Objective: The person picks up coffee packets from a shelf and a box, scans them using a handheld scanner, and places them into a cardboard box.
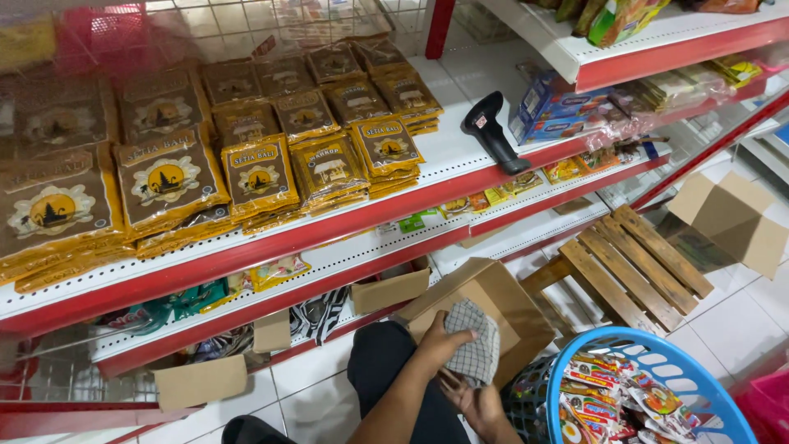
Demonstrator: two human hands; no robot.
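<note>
My left hand [442, 341] grips a grey and white checked cloth [478, 344] from its left side, just in front of an open cardboard box [511, 306] on the floor. My right hand [479, 404] is below it, its fingers closed on the cloth's lower edge. The cloth hangs bunched between the two hands, over my dark trouser knee [380, 362].
A blue plastic basket [713, 380] full of colourful snack packets stands at the lower right. The white and red shelf [460, 156] carries rows of gold-brown packets and a black barcode scanner [491, 130]. A wooden slatted pallet [633, 263] and another open carton [731, 218] lie to the right.
</note>
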